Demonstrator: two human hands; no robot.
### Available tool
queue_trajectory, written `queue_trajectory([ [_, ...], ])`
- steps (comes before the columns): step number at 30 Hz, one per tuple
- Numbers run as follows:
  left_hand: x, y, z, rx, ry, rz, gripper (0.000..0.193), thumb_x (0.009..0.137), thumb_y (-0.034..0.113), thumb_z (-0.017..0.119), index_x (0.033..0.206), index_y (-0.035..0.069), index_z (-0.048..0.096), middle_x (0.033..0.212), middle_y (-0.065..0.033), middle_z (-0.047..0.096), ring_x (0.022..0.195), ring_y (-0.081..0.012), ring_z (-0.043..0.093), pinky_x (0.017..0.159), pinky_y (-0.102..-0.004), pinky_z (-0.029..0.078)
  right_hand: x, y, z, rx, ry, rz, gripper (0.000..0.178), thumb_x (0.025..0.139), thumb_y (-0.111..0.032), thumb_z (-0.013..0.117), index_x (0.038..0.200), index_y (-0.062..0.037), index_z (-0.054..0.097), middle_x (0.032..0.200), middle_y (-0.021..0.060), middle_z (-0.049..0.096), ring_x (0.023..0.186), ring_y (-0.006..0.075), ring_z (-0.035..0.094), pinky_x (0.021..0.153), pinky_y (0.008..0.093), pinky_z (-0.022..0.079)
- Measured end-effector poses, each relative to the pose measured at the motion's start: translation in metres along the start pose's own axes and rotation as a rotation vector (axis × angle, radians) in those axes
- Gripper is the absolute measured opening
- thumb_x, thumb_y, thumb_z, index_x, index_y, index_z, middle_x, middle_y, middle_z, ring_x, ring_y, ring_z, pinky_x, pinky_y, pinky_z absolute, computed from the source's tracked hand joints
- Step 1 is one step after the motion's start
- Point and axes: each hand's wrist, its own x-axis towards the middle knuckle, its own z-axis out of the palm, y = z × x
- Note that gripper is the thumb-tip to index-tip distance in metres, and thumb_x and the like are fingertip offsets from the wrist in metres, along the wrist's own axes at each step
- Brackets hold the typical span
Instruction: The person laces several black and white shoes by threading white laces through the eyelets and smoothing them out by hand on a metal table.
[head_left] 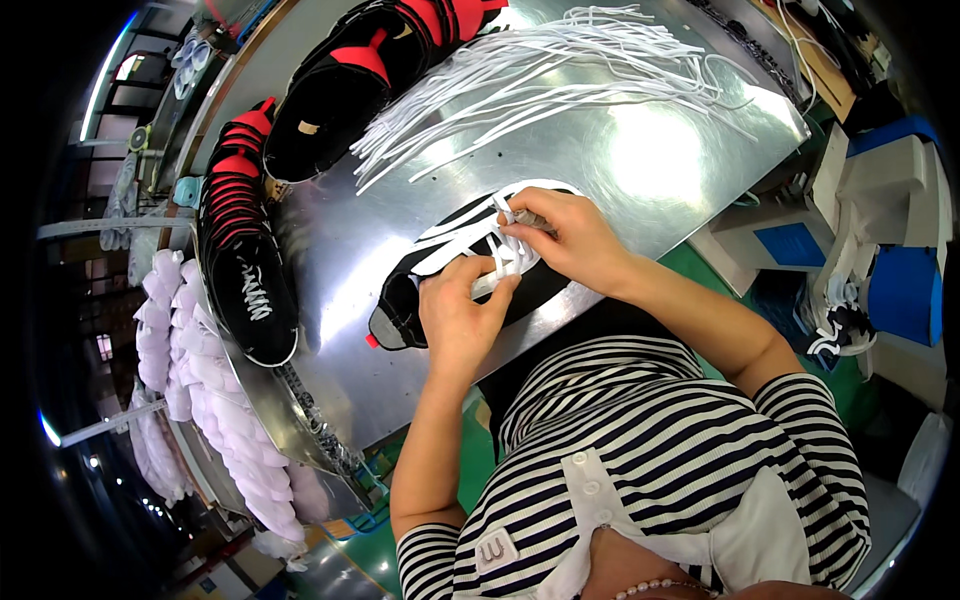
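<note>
A black sneaker point(401, 300) with white stripes and a red heel tab lies on the metal tabletop, its heel toward the lower left. White lace point(508, 252) crosses its front opening. My left hand point(462, 308) rests over the ankle end, its thumb and fingers pinched on the shoelace by the upper eyelets. Closer to the toe, my right hand point(563, 236) pinches a lace end above the lacing. Part of the sneaker is hidden under both hands.
Loose white shoelaces point(560, 85) lie spread behind the sneaker. Black shoes with red parts stand in rows at the left point(245, 250) and far left point(330, 100). White wrapped bundles point(220, 400) hang beyond the left table edge. Grey-and-blue bins point(905, 290) stand at the right.
</note>
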Motion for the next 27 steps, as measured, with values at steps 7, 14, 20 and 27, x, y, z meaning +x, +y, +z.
queue_trajectory([
  [7, 0.001, -0.003, 0.005, 0.158, 0.130, 0.180, 0.023, 0.073, 0.021, 0.077, 0.080, 0.004, 0.066, 0.075, -0.0108, 0.063, 0.070, -0.0314, 0.061, 0.067, -0.0401, 0.046, -0.041, -0.017, -0.016, -0.001, -0.153, 0.265, 0.018, 0.096, -0.015, 0.060, 0.106, -0.0031, 0.050, 0.089, 0.0133, 0.066, 0.080, 0.0240, 0.067, 0.070, 0.0332, 0.050],
  [14, 0.001, -0.005, 0.006, 0.118, 0.125, 0.195, 0.023, 0.071, 0.019, 0.079, 0.079, 0.003, 0.065, 0.074, -0.0100, 0.062, 0.067, -0.0289, 0.060, 0.065, -0.0387, 0.045, -0.055, -0.009, -0.011, 0.022, -0.212, 0.300, 0.017, 0.095, -0.014, 0.060, 0.100, 0.0004, 0.053, 0.082, 0.0144, 0.069, 0.073, 0.0244, 0.069, 0.067, 0.0322, 0.051],
  [20, -0.005, -0.004, 0.008, -0.045, 0.052, 0.166, 0.019, 0.073, 0.014, 0.076, 0.079, 0.003, 0.063, 0.073, -0.0106, 0.059, 0.066, -0.0297, 0.058, 0.062, -0.0390, 0.043, -0.053, -0.008, -0.007, 0.015, -0.221, 0.365, 0.017, 0.093, -0.016, 0.060, 0.096, -0.0020, 0.052, 0.077, 0.0124, 0.069, 0.070, 0.0295, 0.068, 0.064, 0.0370, 0.051],
  [27, -0.021, -0.001, 0.012, -0.137, 0.067, 0.188, 0.017, 0.076, 0.005, 0.075, 0.080, -0.001, 0.059, 0.073, -0.0093, 0.055, 0.064, -0.0248, 0.053, 0.059, -0.0343, 0.042, -0.052, -0.003, 0.024, 0.006, -0.154, 0.328, 0.018, 0.094, -0.014, 0.059, 0.099, -0.0008, 0.049, 0.077, 0.0120, 0.068, 0.070, 0.0251, 0.069, 0.064, 0.0347, 0.052],
])
